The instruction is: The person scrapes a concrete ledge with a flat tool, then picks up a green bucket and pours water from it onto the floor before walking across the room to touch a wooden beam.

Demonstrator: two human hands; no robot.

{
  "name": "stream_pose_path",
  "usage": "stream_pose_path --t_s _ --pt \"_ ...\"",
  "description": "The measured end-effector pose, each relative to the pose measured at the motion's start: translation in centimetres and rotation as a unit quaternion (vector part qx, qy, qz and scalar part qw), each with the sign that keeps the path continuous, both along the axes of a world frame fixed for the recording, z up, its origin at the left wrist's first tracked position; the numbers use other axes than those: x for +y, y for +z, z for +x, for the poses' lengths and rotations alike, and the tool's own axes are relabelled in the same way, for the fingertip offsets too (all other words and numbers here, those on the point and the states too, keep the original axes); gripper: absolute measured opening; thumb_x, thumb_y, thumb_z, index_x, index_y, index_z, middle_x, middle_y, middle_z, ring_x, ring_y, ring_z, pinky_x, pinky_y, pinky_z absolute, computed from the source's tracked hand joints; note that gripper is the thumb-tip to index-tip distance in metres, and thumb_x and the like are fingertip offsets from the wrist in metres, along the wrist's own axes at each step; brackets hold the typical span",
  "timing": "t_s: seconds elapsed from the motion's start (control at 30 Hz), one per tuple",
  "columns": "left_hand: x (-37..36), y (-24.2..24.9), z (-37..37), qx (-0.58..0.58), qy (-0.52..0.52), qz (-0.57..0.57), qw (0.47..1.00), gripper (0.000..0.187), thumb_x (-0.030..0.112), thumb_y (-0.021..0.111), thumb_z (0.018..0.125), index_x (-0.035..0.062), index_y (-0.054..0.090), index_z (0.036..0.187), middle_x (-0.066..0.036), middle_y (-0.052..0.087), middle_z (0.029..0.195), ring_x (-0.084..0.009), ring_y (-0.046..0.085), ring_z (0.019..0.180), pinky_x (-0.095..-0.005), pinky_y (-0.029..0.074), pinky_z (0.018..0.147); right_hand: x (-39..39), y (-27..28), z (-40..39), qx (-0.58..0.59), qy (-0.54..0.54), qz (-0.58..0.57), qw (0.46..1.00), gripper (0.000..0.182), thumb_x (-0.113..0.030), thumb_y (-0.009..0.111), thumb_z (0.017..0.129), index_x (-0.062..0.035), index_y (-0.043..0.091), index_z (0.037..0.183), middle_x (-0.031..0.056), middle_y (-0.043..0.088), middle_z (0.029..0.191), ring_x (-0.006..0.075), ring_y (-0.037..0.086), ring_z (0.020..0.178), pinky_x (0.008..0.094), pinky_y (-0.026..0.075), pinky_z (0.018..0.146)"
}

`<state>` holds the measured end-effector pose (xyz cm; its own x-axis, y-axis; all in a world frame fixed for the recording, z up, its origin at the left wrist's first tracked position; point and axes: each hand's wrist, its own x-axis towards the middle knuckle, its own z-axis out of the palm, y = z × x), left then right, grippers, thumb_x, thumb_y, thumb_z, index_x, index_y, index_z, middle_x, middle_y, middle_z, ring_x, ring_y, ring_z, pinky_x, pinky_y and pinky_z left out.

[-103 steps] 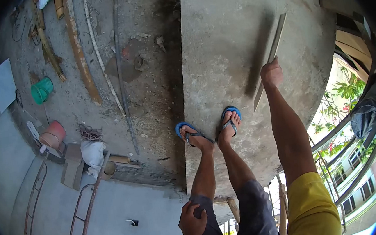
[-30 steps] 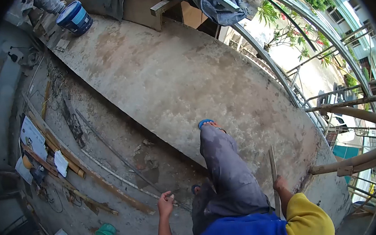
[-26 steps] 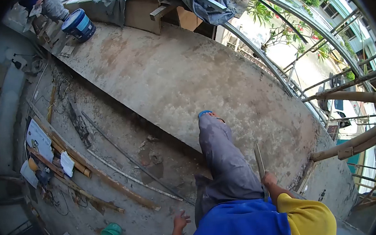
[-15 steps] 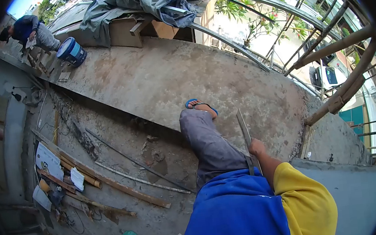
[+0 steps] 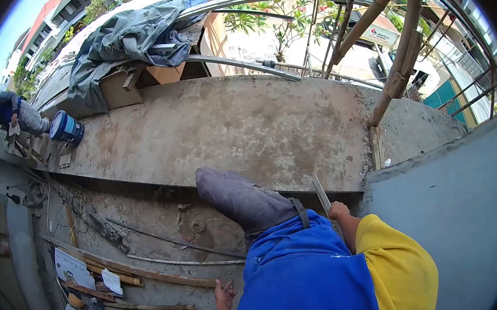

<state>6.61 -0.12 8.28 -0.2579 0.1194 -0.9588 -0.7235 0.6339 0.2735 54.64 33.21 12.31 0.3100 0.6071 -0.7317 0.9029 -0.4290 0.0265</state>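
My right hand (image 5: 339, 211) is closed around a long, flat, narrow metal strip (image 5: 321, 192), which points forward over the edge of the concrete slab (image 5: 246, 131). The lower part of the strip is hidden by the hand and body. At the lower middle, my left hand (image 5: 225, 293) hangs with loosely curled, parted fingers and nothing in it. It is close to the end of a long wooden plank (image 5: 176, 275) on the rough floor. My bent leg (image 5: 241, 200) overlaps the slab's near edge.
A person (image 5: 14, 115) bends beside a blue bucket (image 5: 66, 129) at the far left. Bamboo poles (image 5: 399, 75) rise at the right beside a grey plastered wall (image 5: 444, 196). Wood pieces and a dark rod (image 5: 173, 240) lie on the lower floor. A tarp (image 5: 124, 41) drapes over the far edge.
My view has shifted right. The sandalled foot on the slab has gone out of sight behind the knee. My left hand has come into view; my right hand still holds the strip.
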Motion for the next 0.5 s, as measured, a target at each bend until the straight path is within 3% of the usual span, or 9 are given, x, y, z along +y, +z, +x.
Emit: stream_pose_path --t_s 0.07,0.13,0.33,0.5 --pt "-0.9 -0.5 -1.2 0.021 -0.013 0.002 1.0 0.067 0.051 0.05 0.096 0.0109 0.03 0.146 -0.019 0.057 0.125 -0.0155 0.049 0.054 -0.0373 0.053 0.064 0.1 0.1 0.3 0.003 0.005 -0.015 1.0 0.033 -0.017 0.058 0.08 -0.015 0.07 0.111 0.0146 0.067 0.115 0.0316 0.063 0.11 0.042 0.052 0.092" --pt "1.2 2.5 -0.8 0.067 -0.032 0.02 0.997 0.064 0.047 0.052 0.096 0.0109 0.032 0.144 -0.018 0.058 0.124 -0.0127 0.048 0.052 -0.0347 0.053 0.061 0.5 -0.2 0.3 0.005 0.01 -0.017 1.0 0.034 -0.018 0.058 0.08 -0.015 0.07 0.112 0.0148 0.067 0.115 0.0317 0.063 0.109 0.0421 0.052 0.092" --pt "3.1 2.9 3.2 0.041 -0.09 0.044 0.994 0.065 0.043 0.055 0.095 0.0146 0.029 0.147 -0.016 0.06 0.122 -0.0104 0.045 0.05 -0.0308 0.052 0.059 5.6 -3.2 -2.9 0.045 0.073 0.048 0.995 0.035 -0.018 0.056 0.078 -0.0115 0.069 0.11 0.0168 0.067 0.113 0.0351 0.063 0.107 0.0431 0.051 0.09" --pt "1.8 1.6 8.2 -0.02 -0.227 0.051 0.972 0.069 0.046 0.056 0.094 0.013 0.029 0.149 -0.017 0.058 0.125 -0.0125 0.053 0.057 -0.0346 0.052 0.07 10.4 -2.2 -8.7 0.087 0.151 0.091 0.98 0.035 -0.016 0.057 0.076 -0.0103 0.069 0.108 0.019 0.066 0.111 0.0368 0.063 0.105 0.0442 0.051 0.088"
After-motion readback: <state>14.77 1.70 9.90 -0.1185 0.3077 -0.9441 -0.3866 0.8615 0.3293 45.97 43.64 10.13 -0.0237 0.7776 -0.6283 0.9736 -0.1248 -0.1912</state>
